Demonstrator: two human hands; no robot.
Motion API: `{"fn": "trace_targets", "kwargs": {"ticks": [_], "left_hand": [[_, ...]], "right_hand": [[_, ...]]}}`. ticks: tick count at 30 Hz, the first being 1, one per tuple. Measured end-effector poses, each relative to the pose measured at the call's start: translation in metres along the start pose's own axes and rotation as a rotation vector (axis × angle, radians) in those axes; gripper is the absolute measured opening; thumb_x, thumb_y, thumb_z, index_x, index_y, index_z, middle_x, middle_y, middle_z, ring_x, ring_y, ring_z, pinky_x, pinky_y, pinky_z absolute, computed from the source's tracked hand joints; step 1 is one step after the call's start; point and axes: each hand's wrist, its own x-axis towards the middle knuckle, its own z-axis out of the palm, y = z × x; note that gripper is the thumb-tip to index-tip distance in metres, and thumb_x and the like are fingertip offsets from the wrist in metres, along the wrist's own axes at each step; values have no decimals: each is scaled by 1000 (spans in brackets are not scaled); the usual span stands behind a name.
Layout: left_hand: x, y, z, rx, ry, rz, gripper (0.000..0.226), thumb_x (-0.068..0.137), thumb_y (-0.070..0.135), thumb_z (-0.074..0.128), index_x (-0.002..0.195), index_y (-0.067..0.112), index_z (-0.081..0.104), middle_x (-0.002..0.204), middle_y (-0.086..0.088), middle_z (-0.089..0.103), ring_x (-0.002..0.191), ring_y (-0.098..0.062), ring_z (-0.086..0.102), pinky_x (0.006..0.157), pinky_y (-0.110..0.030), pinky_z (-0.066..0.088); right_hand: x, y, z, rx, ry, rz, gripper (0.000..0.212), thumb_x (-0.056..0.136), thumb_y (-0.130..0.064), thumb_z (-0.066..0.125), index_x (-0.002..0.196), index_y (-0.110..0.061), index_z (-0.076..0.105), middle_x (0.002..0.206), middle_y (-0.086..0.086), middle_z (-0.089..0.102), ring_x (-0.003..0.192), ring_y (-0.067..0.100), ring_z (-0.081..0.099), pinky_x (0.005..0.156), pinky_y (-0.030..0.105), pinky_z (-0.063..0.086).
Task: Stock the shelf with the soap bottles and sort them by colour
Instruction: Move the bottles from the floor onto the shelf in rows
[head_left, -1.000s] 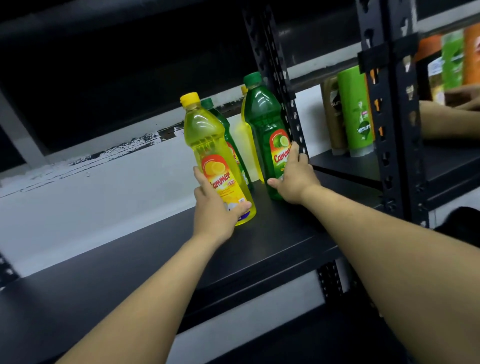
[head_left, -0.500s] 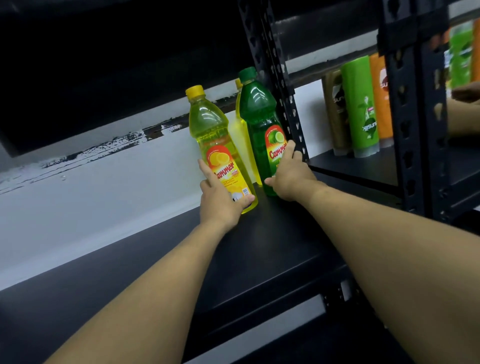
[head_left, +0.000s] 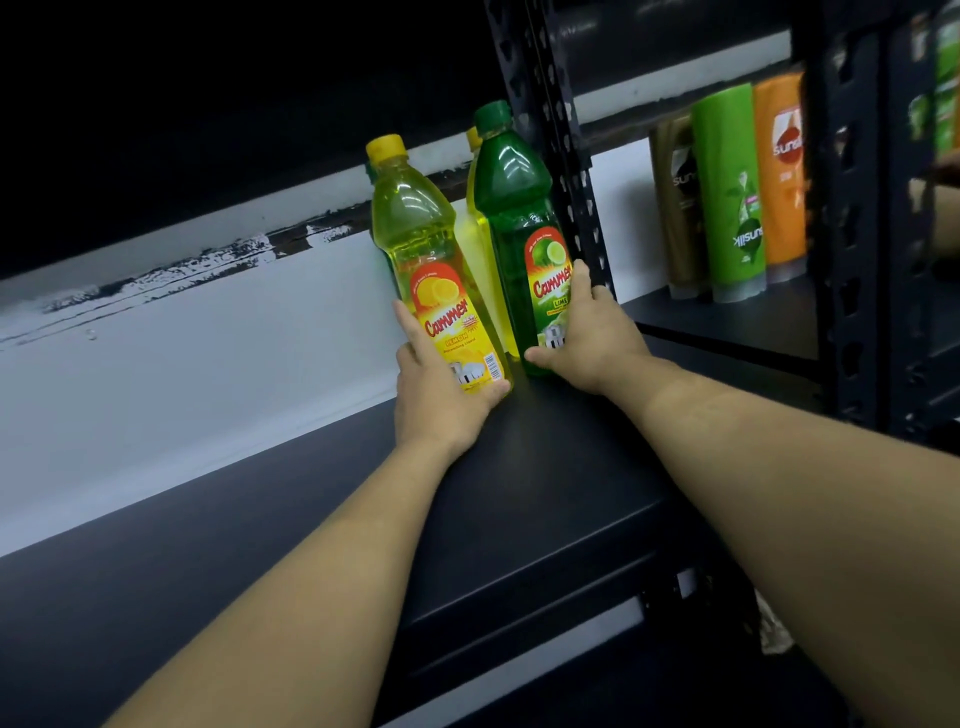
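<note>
On a black metal shelf (head_left: 545, 467), the left hand (head_left: 441, 400) curls its grip round a clear yellow plastic soap bottle (head_left: 415, 234), the right hand (head_left: 597, 343) round a dark green bottle (head_left: 511, 208) — apparently grouping colours.

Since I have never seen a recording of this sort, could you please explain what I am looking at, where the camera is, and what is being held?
No machine here: these are a person's two bare hands, filmed by one wide-angle camera worn on the head, looking forward and down. The left hand grips a yellow soap bottle; the right hand grips a green soap bottle beside it. Both are on a black shelf, with another yellow bottle partly hidden behind them. Shampoo bottles stand in the next bay to the right.
</note>
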Motion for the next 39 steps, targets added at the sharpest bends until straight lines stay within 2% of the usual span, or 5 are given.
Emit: {"fn": "trace_targets", "kwargs": {"ticks": [4, 9, 18, 24, 39], "left_hand": [[2, -1, 0, -29, 41, 31, 129, 76, 28, 82, 157, 20, -18, 160, -5, 15, 141, -28, 32, 109, -36, 34], [1, -2, 0, -59, 8, 42, 130, 79, 25, 84, 155, 20, -21, 154, -8, 29, 138, -23, 38, 97, -24, 29], [-2, 2, -3, -41, 17, 54, 130, 77, 31, 85, 157, 21, -17, 151, -8, 31, 135, -21, 40, 94, -23, 31], [0, -1, -3, -68, 23, 48, 127, 79, 29, 84, 158, 21, -15, 149, -8, 32, 134, -22, 40, 95, -23, 31], [0, -1, -4, -17, 17, 17, 133, 74, 33, 88, 158, 22, -15, 148, -8, 36, 134, -23, 43, 98, -31, 37]], "right_hand": [[-1, 0, 1, -4, -45, 5, 128, 76, -28, 81, 155, -18, -20, 144, 17, 38, 125, 36, 48, 98, 44, 45], [-1, 0, 0, -14, -23, 5, 128, 75, -29, 82, 156, -19, -16, 143, 17, 38, 125, 37, 48, 97, 45, 45], [-2, -2, 0, -47, 10, 32, 128, 71, -35, 86, 157, -22, -9, 148, 15, 31, 129, 38, 46, 97, 45, 45], [2, 1, 3, 11, 46, 20, 112, 76, -38, 77, 157, -23, 0, 143, 15, 34, 128, 40, 45, 99, 46, 43], [6, 4, 4, -20, -18, 34, 121, 83, -32, 76, 155, -26, -20, 146, 21, 36, 130, 41, 45, 102, 47, 42]]}}
